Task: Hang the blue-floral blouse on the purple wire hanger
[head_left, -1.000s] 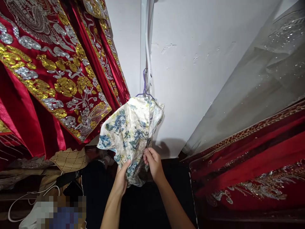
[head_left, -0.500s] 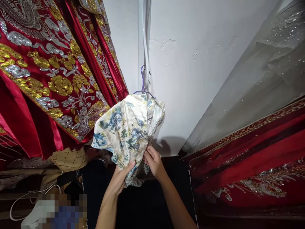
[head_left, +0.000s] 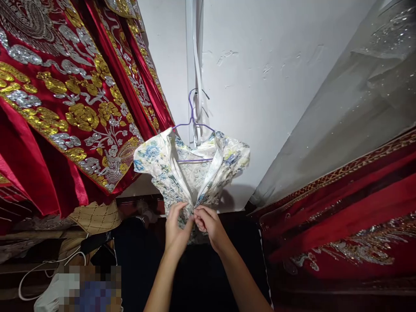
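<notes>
A white dress with blue and yellow flowers [head_left: 151, 156] hangs on a purple hanger [head_left: 195, 122], hooked on the wall. Its front gapes in a deep V from the neckline down to my hands, and the hanger's crossbar shows inside. At the bottom of that opening my left hand [head_left: 178, 223] pinches the left edge of the fabric. Close beside it, nearly touching, my right hand [head_left: 208, 221] is closed at the same spot with thumb and fingers together. Whatever small part lies between the fingertips is hidden. The lower dress falls behind my hands.
Red garments with gold and silver embroidery [head_left: 82, 115] hang at the left. On the right are a sheer sparkling white fabric [head_left: 325, 112] and a red beaded garment [head_left: 341, 208]. A white strap [head_left: 197, 56] runs down the wall. A tan quilted item [head_left: 97, 216] sits low left.
The dress has turned to face me, its front now spread open on the hanger. My left hand has moved up and right, beside my right hand at the opening's base.
</notes>
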Demonstrator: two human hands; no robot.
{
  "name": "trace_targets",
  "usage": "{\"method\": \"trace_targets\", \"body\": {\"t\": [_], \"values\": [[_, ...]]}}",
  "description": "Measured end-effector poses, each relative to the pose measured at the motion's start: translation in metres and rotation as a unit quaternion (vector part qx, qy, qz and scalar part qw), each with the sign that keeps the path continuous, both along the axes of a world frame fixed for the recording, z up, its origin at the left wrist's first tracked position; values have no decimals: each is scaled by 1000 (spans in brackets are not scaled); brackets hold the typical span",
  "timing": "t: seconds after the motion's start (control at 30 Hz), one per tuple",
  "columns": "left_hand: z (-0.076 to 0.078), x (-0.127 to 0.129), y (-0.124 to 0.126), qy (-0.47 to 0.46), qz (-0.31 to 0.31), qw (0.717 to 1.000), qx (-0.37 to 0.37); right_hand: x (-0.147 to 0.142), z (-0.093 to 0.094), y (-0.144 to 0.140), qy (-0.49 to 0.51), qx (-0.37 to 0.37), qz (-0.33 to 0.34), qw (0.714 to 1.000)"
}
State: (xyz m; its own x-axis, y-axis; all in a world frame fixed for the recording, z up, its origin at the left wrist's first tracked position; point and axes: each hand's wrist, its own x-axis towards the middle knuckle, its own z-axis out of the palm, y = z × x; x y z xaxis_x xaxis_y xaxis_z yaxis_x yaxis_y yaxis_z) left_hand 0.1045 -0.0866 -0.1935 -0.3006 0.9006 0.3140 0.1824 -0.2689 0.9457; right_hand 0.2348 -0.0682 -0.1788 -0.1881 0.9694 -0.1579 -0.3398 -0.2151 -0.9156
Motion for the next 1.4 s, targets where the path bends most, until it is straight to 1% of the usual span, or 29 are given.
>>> {"method": "trace_targets", "body": {"t": [0.03, 0.1, 0.17, 0.23, 0.3, 0.37, 0.47, 0.53, 0.57, 0.63, 0.7, 0.73, 0.77, 0.8, 0.83, 0.9, 0.93, 0.97, 1.0, 1.03, 1.07, 1.1, 1.17, 1.23, 1.27, 1.33, 1.37, 1.4], "values": [[2, 9, 2, 1, -31, 999, -9, 0, 1, -1, -17, 11, -1, 1000], [3, 21, 7, 5, -50, 999, -11, 5, 6, -1, -65, 29, 5, 997], [0, 28, 12, 25, -61, 998, -1, 16, 14, 3, -111, 28, 20, 993], [-6, 32, 14, 46, -85, 995, 11, 28, 28, 11, -119, 26, 23, 992], [-13, 36, 14, 58, -104, 993, 16, 40, 47, 27, -94, 43, 0, 995], [-18, 39, 13, 64, -114, 991, 13, 46, 73, 48, -70, 74, -27, 994], [-23, 46, 11, 74, -121, 990, 14, 47, 119, 81, -56, 136, -46, 988], [-25, 50, 8, 90, -143, 985, 20, 44, 148, 97, -44, 176, -65, 981], [-25, 52, 7, 98, -160, 982, 23, 42, 159, 101, -40, 193, -77, 977], [-25, 52, 5, 116, -196, 973, 25, 39, 174, 103, -38, 221, -94, 970], [-19, 49, 9, 128, -219, 967, 20, 36, 177, 100, -38, 239, -99, 965], [-12, 46, 13, 130, -221, 966, 20, 34, 175, 96, -39, 245, -98, 964], [-2, 42, 18, 124, -218, 968, 22, 32, 172, 93, -41, 249, -95, 963], [12, 38, 25, 109, -212, 971, 27, 30, 169, 90, -45, 252, -90, 962], [29, 33, 33, 86, -199, 976, 39, 28, 166, 87, -53, 256, -85, 962], [72, 23, 50, 28, -160, 983, 80, 25, 164, 80, -72, 263, -70, 959], [95, 19, 58, 7, -132, 984, 122, 24, 165, 78, -81, 268, -63, 958], [118, 15, 65, 7, -100, 979, 175, 23, 168, 75, -88, 273, -58, 956], [139, 12, 72, 34, -82, 973, 213, 22, 171, 73, -94, 279, -55, 954], [156, 9, 78, 76, -76, 965, 239, 22, 174, 73, -98, 285, -56, 952], [171, 8, 82, 123, -76, 955, 259, 21, 176, 73, -100, 291, -60, 950], [182, 8, 86, 170, -73, 944, 273, 20, 176, 76, -100, 298, -63, 947], [195, 9, 92, 244, -62, 922, 294, 19, 168, 85, -99, 308, -72, 944], [200, 6, 95, 275, -34, 907, 316, 18, 149, 98, -121, 295, -71, 945], [202, 1, 97, 271, -14, 906, 325, 17, 137, 104, -137, 281, -68, 947], [201, -17, 101, 218, 45, 916, 335, 17, 110, 109, -168, 250, -55, 952], [199, -29, 104, 161, 77, 926, 332, 18, 96, 108, -175, 241, -49, 953], [194, -43, 106, 83, 99, 938, 321, 19, 84, 104, -179, 234, -45, 955]]}}
